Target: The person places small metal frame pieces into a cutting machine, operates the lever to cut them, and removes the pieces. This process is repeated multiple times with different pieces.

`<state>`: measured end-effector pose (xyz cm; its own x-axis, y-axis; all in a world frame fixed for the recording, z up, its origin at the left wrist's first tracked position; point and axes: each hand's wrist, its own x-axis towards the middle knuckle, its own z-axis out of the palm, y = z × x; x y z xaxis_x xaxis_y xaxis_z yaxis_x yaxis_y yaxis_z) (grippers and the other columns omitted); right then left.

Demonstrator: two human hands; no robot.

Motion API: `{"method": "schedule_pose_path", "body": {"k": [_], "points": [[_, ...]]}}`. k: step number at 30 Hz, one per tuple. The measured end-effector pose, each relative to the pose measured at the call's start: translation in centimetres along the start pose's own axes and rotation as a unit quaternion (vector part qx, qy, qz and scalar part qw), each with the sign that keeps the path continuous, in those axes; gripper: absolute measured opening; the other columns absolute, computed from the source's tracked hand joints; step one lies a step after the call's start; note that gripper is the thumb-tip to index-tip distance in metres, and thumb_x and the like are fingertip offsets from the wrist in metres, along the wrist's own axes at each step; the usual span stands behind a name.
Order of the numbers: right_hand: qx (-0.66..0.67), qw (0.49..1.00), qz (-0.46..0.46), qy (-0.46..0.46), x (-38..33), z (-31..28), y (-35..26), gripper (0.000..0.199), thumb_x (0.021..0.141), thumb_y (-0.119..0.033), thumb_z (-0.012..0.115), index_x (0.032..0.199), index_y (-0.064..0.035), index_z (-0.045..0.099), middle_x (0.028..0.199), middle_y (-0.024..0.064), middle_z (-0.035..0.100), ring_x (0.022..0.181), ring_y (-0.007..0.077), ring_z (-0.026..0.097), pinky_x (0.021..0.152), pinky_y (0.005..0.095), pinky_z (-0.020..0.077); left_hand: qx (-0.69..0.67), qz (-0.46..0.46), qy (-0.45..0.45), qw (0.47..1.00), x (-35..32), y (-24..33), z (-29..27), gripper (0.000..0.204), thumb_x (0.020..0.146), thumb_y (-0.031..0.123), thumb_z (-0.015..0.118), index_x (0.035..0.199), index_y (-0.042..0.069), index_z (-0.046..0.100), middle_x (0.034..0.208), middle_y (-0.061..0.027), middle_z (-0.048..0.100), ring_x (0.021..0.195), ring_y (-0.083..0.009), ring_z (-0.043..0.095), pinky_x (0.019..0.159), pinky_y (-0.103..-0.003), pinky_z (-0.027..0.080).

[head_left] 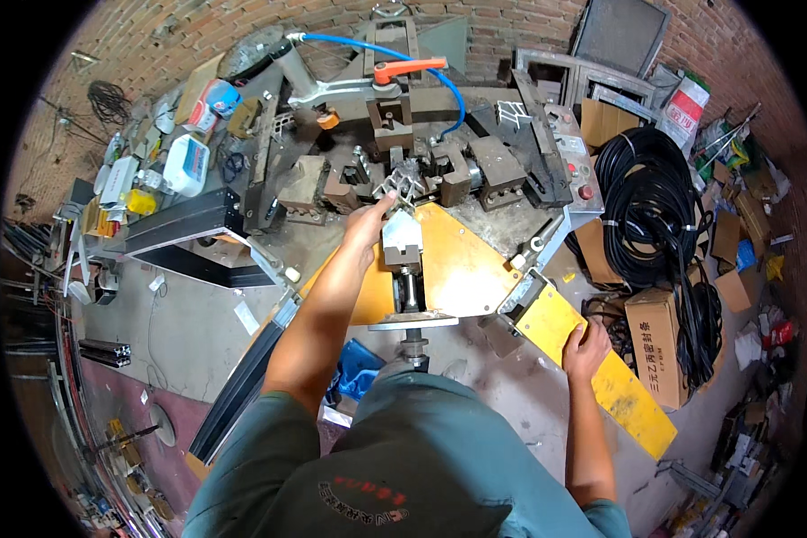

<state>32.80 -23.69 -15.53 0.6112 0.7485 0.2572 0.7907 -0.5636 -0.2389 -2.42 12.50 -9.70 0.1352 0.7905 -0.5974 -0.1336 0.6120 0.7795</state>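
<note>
My left hand (366, 229) reaches into the middle of a metal clamping machine, thumb forward against a silvery metal profile piece (405, 179) between the clamp blocks. The hand seems closed on this piece, though most of its fingers are hidden. Just right of the hand is a pale angled block (403, 235) on a threaded spindle, with a round handwheel (412, 320) nearer to me. At the right, my right hand (586, 350) bends its fingers over the edge of a yellow support arm (632, 399). Yellow plates (466, 273) flank the spindle.
An orange lever (410, 67) and blue air hose (368, 43) top the machine. A control box with buttons (583, 166) stands right, beside coiled black hose (646, 197) and a cardboard box (656, 345). Dark frame profiles (242, 381) lean left; bottles (186, 166) stand beyond.
</note>
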Motion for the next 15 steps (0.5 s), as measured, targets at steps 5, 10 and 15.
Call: {"method": "schedule_pose_path", "body": {"k": [5, 10, 15], "points": [[-0.018, 1.000, -0.011, 0.013, -0.1, 0.4, 0.3, 0.032, 0.096, -0.022, 0.056, 0.120, -0.0006, 0.062, 0.122, 0.0189, 0.063, 0.119, 0.0386, 0.055, 0.105, 0.0483, 0.0366, -0.039, 0.000, -0.073, 0.997, 1.4, -0.4, 0.2, 0.039, 0.092, 0.033, 0.075, 0.106, -0.003, 0.067, 0.102, -0.0101, 0.068, 0.089, -0.0184, 0.064, 0.084, -0.032, 0.051], [-0.009, 1.000, 0.007, -0.020, 0.3, 0.3, -0.3, 0.033, 0.097, -0.022, 0.055, 0.121, 0.0000, 0.060, 0.122, 0.0197, 0.063, 0.117, 0.0402, 0.054, 0.105, 0.0483, 0.0370, 0.004, -0.012, -0.096, 0.995, 1.3, -1.0, -1.5, 0.029, 0.091, 0.029, 0.076, 0.098, 0.001, 0.072, 0.091, -0.0029, 0.069, 0.087, -0.0125, 0.062, 0.081, -0.027, 0.046], [-0.020, 1.000, 0.011, -0.019, 0.2, 0.8, 0.1, 0.033, 0.098, -0.023, 0.054, 0.122, -0.0003, 0.060, 0.122, 0.0205, 0.062, 0.117, 0.0409, 0.054, 0.105, 0.0488, 0.0364, 0.015, 0.003, -0.069, 0.998, 0.6, -0.5, -1.4, 0.026, 0.092, 0.027, 0.076, 0.097, 0.002, 0.071, 0.094, -0.0009, 0.068, 0.089, -0.0107, 0.058, 0.082, -0.027, 0.044]]}}
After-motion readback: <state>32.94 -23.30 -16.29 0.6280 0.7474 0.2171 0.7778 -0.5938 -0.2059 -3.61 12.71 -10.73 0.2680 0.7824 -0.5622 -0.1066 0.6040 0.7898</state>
